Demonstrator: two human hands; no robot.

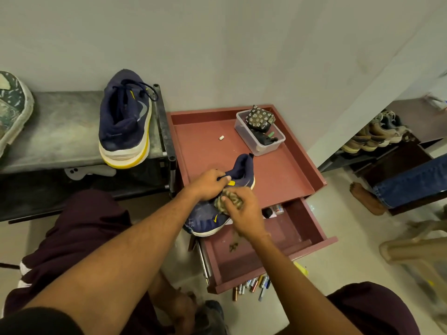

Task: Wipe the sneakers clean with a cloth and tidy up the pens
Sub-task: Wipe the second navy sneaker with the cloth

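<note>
A navy sneaker point(210, 220) with a white sole lies at the front edge of the maroon cabinet top point(205, 151). My left hand point(208, 183) grips it near the tongue. My right hand point(244, 211) presses a crumpled beige cloth point(228, 198) against its upper. The matching navy sneaker point(125, 119) with a yellow-edged sole stands on the dark shoe rack point(60, 131) to the left. Several pens point(254, 285) lie on the floor below the open drawer point(263, 240).
A clear plastic box point(260, 137) holding a floral pouch and dark items sits at the cabinet's back right. A small white object point(221, 138) lies on the cabinet top. Another shoe point(12, 110) is at far left. A person's leg in jeans point(406, 187) is at right.
</note>
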